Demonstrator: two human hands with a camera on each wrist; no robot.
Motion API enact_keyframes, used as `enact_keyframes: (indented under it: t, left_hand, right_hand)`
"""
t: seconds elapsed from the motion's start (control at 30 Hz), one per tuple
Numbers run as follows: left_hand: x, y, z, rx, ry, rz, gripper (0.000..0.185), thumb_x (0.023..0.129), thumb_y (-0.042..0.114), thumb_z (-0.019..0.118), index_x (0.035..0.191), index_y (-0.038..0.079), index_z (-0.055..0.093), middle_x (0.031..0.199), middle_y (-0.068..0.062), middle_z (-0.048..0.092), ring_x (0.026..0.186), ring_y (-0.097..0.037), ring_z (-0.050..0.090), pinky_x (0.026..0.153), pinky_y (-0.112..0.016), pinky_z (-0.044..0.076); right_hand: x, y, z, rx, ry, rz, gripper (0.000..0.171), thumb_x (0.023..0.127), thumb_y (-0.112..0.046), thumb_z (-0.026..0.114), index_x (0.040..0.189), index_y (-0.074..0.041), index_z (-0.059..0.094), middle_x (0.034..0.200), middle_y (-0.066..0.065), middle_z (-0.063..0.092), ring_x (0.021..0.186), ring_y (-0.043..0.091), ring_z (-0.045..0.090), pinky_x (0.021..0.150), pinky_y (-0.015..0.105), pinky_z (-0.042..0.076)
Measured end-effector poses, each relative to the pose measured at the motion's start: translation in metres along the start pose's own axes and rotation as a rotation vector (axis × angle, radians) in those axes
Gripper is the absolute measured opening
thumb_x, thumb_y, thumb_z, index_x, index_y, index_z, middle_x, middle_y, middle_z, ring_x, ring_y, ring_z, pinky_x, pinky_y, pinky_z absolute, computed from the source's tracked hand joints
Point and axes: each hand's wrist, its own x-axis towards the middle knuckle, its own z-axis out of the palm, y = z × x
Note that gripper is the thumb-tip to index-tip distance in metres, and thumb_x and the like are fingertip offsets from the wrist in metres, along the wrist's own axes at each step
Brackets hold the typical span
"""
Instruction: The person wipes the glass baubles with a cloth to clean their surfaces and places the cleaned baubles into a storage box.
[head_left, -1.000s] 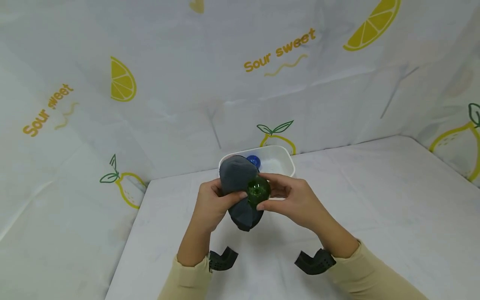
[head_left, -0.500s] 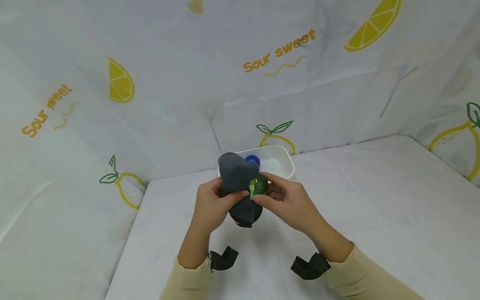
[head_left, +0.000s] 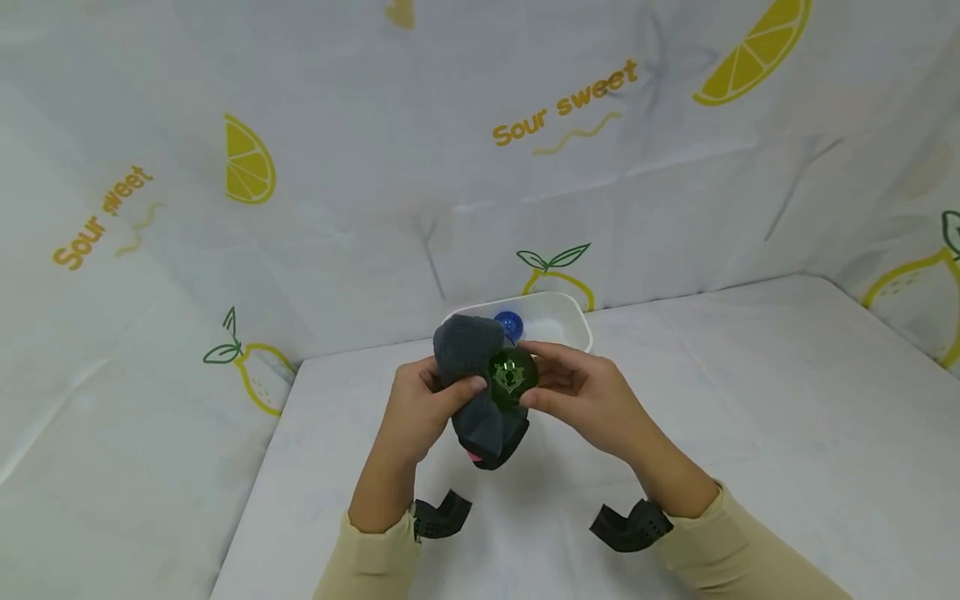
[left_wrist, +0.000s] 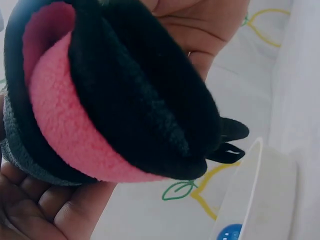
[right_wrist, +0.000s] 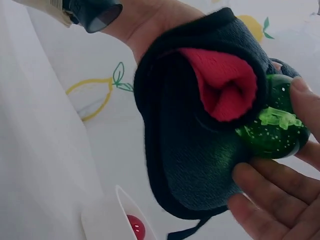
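Note:
My left hand [head_left: 420, 410] grips a folded cleaning cloth [head_left: 465, 346], grey-blue with black edging, thumb on its front. Pink fleece layers [left_wrist: 65, 110] of the cloth curl open in the left wrist view, and black hanging loops [left_wrist: 230, 152] stick out at one corner. My right hand [head_left: 592, 402] pinches a clear green ball [head_left: 513, 377] between thumb and fingers, against the cloth's right side. Glitter and a light green figure show inside the ball [right_wrist: 277, 120] in the right wrist view. Part of the ball is hidden behind the cloth there.
Behind the hands, a white tub [head_left: 579, 321] stands on the white-covered table [head_left: 735, 400] near the lemon-printed backdrop [head_left: 337, 250]. A blue ball [head_left: 509, 323] lies in it, and a red ball [right_wrist: 135, 227] shows there in the right wrist view.
The green ball has turned, so its inner figure now faces up clearly. The right thumb has slid to the ball's lower right edge. The cloth's upper flap has shifted and refolded.

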Motion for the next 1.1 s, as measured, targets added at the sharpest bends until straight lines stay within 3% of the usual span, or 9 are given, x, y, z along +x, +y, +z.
enact_keyframes:
  t: [0.1, 0.2, 0.4, 0.53, 0.67, 0.87, 0.97, 1.1]
  left_hand:
    - [0.000, -0.001, 0.003, 0.018, 0.010, 0.019, 0.029, 0.084, 0.008, 0.076, 0.110, -0.004, 0.069, 0.101, -0.019, 0.072, 0.087, -0.020, 0.072, 0.079, -0.036, 0.060]
    - [-0.001, -0.002, 0.006, 0.062, 0.017, 0.050, 0.029, 0.081, 0.008, 0.079, 0.108, -0.001, 0.071, 0.099, -0.016, 0.074, 0.086, -0.020, 0.073, 0.077, -0.035, 0.060]
    - [-0.005, 0.000, 0.013, 0.181, 0.012, 0.121, 0.028, 0.078, 0.010, 0.082, 0.105, 0.006, 0.073, 0.095, -0.009, 0.075, 0.086, -0.016, 0.071, 0.078, -0.033, 0.059]
    - [-0.005, 0.001, 0.013, 0.205, -0.004, 0.129, 0.030, 0.080, 0.011, 0.081, 0.108, 0.006, 0.071, 0.097, -0.009, 0.075, 0.086, -0.015, 0.071, 0.078, -0.031, 0.059]
    - [-0.004, 0.001, 0.012, 0.173, -0.003, 0.069, 0.029, 0.083, 0.014, 0.078, 0.109, 0.004, 0.070, 0.098, -0.011, 0.075, 0.084, -0.018, 0.072, 0.077, -0.032, 0.060]
    - [-0.002, 0.000, 0.006, 0.053, 0.058, -0.045, 0.030, 0.085, 0.018, 0.077, 0.109, 0.002, 0.070, 0.097, -0.014, 0.074, 0.086, -0.021, 0.072, 0.078, -0.035, 0.060]
    - [0.000, -0.001, 0.003, -0.051, 0.033, -0.072, 0.035, 0.086, 0.019, 0.077, 0.112, -0.003, 0.068, 0.099, -0.012, 0.072, 0.088, -0.020, 0.070, 0.080, -0.035, 0.059]
    - [0.001, -0.003, 0.003, -0.178, -0.010, -0.068, 0.050, 0.085, 0.025, 0.079, 0.115, -0.011, 0.063, 0.100, -0.006, 0.072, 0.091, -0.017, 0.069, 0.082, -0.033, 0.058]
  right_hand:
    - [-0.001, 0.000, 0.001, -0.038, 0.018, 0.003, 0.047, 0.087, -0.015, 0.075, 0.132, -0.011, 0.060, 0.107, 0.006, 0.071, 0.092, 0.012, 0.071, 0.079, 0.027, 0.059]
    - [0.001, 0.001, 0.002, -0.060, 0.037, 0.064, 0.039, 0.090, -0.020, 0.072, 0.126, -0.007, 0.064, 0.099, 0.006, 0.073, 0.086, 0.011, 0.072, 0.078, 0.026, 0.058]
    - [0.003, 0.004, 0.001, 0.042, 0.033, 0.228, 0.032, 0.096, -0.026, 0.065, 0.114, 0.000, 0.066, 0.093, 0.011, 0.075, 0.074, 0.017, 0.073, 0.078, 0.030, 0.059]
    - [0.004, 0.001, 0.002, 0.067, 0.041, 0.273, 0.037, 0.097, -0.030, 0.063, 0.122, -0.003, 0.061, 0.089, 0.012, 0.074, 0.070, 0.022, 0.071, 0.077, 0.034, 0.057]
    - [0.003, -0.003, 0.001, 0.044, 0.014, 0.243, 0.044, 0.097, -0.029, 0.062, 0.136, -0.010, 0.052, 0.076, 0.008, 0.069, 0.069, 0.021, 0.067, 0.071, 0.034, 0.050]
    - [0.000, -0.001, -0.003, 0.113, -0.093, 0.064, 0.056, 0.085, -0.005, 0.074, 0.137, -0.006, 0.053, 0.080, 0.010, 0.062, 0.071, 0.016, 0.061, 0.064, 0.028, 0.055]
    - [0.000, 0.001, -0.003, 0.056, -0.083, -0.010, 0.058, 0.083, -0.003, 0.077, 0.136, -0.005, 0.055, 0.078, 0.006, 0.062, 0.065, 0.012, 0.057, 0.058, 0.025, 0.052]
    - [0.000, 0.001, -0.001, -0.002, -0.037, -0.026, 0.055, 0.082, -0.007, 0.079, 0.133, -0.006, 0.058, 0.076, 0.003, 0.064, 0.063, 0.011, 0.058, 0.056, 0.026, 0.051]
